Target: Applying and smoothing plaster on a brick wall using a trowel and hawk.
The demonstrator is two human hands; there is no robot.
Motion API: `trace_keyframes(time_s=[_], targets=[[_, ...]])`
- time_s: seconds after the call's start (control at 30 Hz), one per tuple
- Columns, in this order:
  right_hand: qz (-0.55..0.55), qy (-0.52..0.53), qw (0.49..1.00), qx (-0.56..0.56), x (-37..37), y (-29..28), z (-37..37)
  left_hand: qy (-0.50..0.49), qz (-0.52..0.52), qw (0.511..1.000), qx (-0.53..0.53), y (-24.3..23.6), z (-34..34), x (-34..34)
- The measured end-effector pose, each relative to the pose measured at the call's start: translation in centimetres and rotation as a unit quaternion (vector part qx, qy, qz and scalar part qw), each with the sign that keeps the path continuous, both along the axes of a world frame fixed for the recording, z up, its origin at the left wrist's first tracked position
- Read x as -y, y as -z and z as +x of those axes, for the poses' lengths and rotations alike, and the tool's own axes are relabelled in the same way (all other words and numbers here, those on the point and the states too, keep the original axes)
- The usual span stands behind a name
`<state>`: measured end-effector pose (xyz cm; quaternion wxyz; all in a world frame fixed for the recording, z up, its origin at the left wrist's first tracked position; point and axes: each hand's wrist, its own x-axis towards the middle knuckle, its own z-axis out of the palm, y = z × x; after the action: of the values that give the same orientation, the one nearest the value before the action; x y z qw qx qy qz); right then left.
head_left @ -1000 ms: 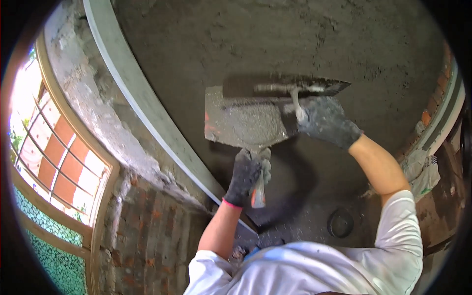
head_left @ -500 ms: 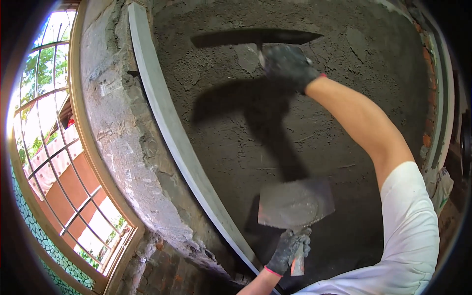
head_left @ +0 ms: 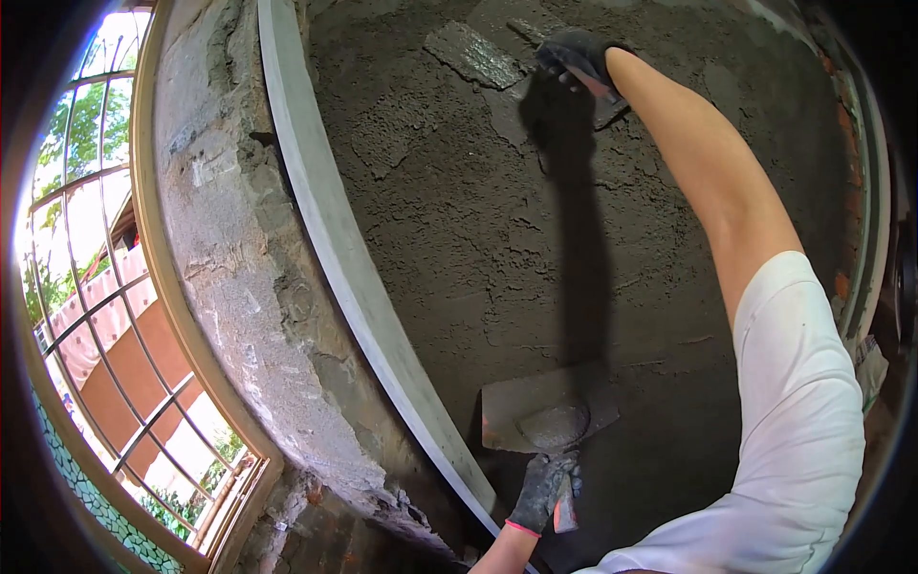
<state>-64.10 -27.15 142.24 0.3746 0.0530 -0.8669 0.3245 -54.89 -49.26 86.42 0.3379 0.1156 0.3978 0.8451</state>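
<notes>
My right hand [head_left: 577,59], in a dark glove, is wrapped round the handle of a plastering trowel [head_left: 612,110] high on the wall. Its blade lies close against the grey plaster [head_left: 430,230], mostly hidden behind the hand. To its left a smoother, wet-looking patch of mortar [head_left: 475,55] sits on the rough surface. Low down, my gloved left hand [head_left: 543,490] is closed on the handle of a second, flat square-bladed trowel [head_left: 507,411]. That blade faces up, with a small rounded smear of mortar [head_left: 555,428] on it.
A long pale straight strip [head_left: 330,220] runs down the wall's left edge, beside a rough, chipped concrete pillar [head_left: 229,210]. Further left is a barred window [head_left: 105,287] in a wooden frame. Exposed brick [head_left: 845,196] and a vertical strip border the right side.
My right hand has turned the trowel from edge-on to close against the wall, leaving a fresh mortar patch at upper left. The left trowel has moved slightly down and left.
</notes>
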Motion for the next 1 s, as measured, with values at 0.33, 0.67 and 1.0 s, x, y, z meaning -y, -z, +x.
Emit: trace_keyframes(time_s=[0.33, 0.67, 1.0], targets=[[0.66, 0.234, 0.697, -0.158, 1.1, 0.7, -1.4, 0.035, 0.004, 0.998, 0.046, 0.8, -1.6, -0.3], [0.546, 0.271, 0.788, -0.087, 6.2, -7.4, 0.1, -0.022, -0.112, 0.989, -0.091, -1.3, -1.0, -0.4], [0.517, 0.244, 0.759, -0.311, 7.4, -5.7, -2.5, -0.013, -0.078, 0.99, -0.121, -1.6, -1.1, -0.2]])
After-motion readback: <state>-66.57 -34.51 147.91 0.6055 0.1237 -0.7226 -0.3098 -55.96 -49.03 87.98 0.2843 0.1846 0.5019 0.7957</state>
